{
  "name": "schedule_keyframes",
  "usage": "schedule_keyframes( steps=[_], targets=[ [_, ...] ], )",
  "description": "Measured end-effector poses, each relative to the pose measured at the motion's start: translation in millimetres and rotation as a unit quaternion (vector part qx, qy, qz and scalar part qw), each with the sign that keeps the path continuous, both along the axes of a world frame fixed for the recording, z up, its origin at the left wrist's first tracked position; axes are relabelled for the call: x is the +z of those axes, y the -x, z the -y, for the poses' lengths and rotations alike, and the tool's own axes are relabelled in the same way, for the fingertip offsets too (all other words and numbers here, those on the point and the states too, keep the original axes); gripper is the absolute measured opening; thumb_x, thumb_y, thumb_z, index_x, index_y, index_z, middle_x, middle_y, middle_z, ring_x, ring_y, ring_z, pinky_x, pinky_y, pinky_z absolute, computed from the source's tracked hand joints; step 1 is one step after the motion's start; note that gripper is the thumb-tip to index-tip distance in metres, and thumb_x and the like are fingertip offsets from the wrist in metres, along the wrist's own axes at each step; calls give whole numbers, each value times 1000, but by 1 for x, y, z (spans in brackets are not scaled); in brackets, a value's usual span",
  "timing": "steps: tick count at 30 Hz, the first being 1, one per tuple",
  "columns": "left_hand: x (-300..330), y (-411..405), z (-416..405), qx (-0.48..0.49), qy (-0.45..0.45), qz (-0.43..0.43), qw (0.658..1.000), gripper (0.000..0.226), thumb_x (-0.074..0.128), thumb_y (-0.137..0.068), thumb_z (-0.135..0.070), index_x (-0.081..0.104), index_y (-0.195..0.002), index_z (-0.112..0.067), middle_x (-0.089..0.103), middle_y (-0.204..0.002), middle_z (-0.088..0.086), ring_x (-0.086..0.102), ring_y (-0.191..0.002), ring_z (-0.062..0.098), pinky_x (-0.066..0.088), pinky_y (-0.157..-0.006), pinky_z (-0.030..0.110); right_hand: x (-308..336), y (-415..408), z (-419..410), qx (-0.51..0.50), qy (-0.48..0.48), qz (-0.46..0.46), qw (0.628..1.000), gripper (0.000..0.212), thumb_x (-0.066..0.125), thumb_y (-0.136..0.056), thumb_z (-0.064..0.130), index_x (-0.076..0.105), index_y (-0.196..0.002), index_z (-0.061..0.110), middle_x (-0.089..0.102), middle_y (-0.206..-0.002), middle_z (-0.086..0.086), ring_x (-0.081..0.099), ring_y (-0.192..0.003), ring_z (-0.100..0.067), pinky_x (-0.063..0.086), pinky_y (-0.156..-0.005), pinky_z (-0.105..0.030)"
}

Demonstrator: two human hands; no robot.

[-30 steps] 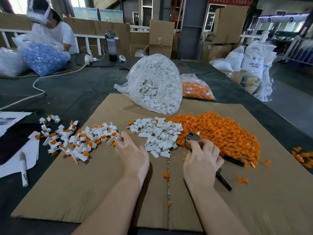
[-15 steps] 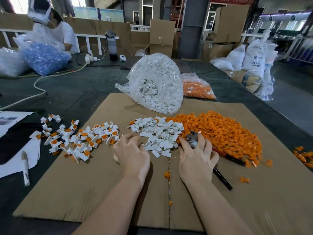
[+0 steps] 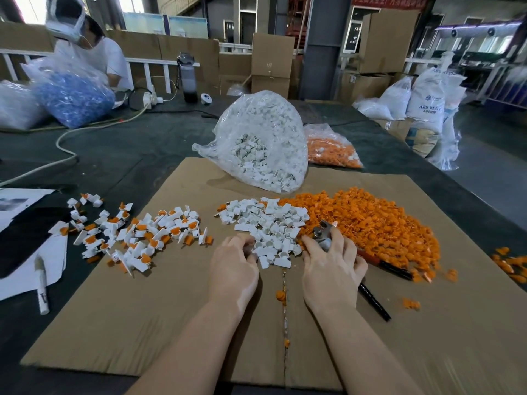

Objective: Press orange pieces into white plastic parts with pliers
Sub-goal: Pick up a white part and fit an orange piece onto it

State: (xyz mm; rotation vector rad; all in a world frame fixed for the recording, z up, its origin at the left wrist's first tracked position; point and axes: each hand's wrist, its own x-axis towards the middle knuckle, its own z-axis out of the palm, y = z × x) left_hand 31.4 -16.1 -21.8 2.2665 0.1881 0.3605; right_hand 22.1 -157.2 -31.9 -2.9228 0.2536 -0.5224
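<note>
Half a second ago my left hand [image 3: 233,266] was beside the finished parts [image 3: 137,238]; now it has moved right, and its curled fingers touch the near edge of the white pile [image 3: 268,226], though I cannot tell if they already pinch a piece. My right hand [image 3: 332,263] keeps its fingers clamped on the pliers [image 3: 323,233], now nearer this pile, with the orange pile [image 3: 370,223] just behind. I judge the next assembly begins. On the far sack [image 3: 425,106] I read "ABS RESIN".
</note>
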Motion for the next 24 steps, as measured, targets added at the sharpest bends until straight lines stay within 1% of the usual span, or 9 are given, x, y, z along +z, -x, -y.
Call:
schedule_keyframes(
  steps=[3,5,9,12,14,17,19,21,24],
  targets=[
    [0,0,0,-1,9,-1,1000,31,63,-88,-15,60,-118,-22,46,-97,-14,47,-90,3,32,-79,14,0,0,0,-3,-12,-1,1000,27,41,-98,31,53,-122,35,19,-152,-5,14,-135,-24,14,-98,-42],
    [1,0,0,-2,23,3,1000,32,65,-86,-14,60,-117,-22,46,-96,-14,48,-88,3,32,-78,13,0,0,0,-2,-21,1,1000,24,43,-97,29,55,-119,33,20,-151,-5,13,-135,-25,13,-98,-42],
    [1,1,0,-8,24,9,1000,33,64,-87,-15,61,-120,-22,46,-98,-13,49,-89,4,31,-78,12,1,0,0,3,-28,-3,1000,33,46,-97,23,52,-124,39,20,-151,-5,13,-135,-25,15,-100,-44],
    [1,1,-1,-17,21,15,1000,32,62,-89,-16,61,-120,-21,42,-97,-11,45,-79,1,27,-70,0,2,0,0,7,-25,-13,1000,41,46,-96,18,48,-128,43,17,-152,-3,11,-136,-25,16,-101,-45],
    [1,0,-1,-19,26,19,999,29,62,-89,-15,63,-118,-20,42,-98,-10,44,-76,0,27,-67,-6,3,1,0,5,-32,-5,999,42,46,-95,15,49,-128,41,18,-152,-3,11,-135,-24,14,-100,-45],
    [1,1,-2,-13,44,17,999,22,65,-87,-14,65,-109,-19,42,-100,-10,45,-77,-1,32,-66,-3,4,4,-1,-1,-56,34,998,38,46,-94,8,56,-123,31,29,-147,-7,19,-133,-26,14,-99,-45],
    [1,1,-1,-12,50,17,999,21,65,-86,-13,64,-107,-19,43,-100,-9,46,-82,3,30,-68,3,4,5,0,-8,-58,44,997,40,43,-92,4,58,-121,26,34,-143,-8,22,-131,-26,15,-99,-44],
    [2,2,-1,-12,58,17,998,24,65,-86,-12,63,-108,-20,44,-100,-9,46,-86,6,27,-70,5,4,7,0,-18,-47,37,998,44,40,-90,2,56,-124,26,32,-144,-6,22,-131,-25,14,-99,-42],
    [2,2,-1,-18,60,23,998,31,65,-86,-12,61,-114,-23,43,-98,-10,46,-86,5,29,-74,9,5,7,0,-26,-33,25,999,47,41,-90,3,53,-127,28,28,-146,-5,20,-132,-24,15,-99,-42]
  ],
)
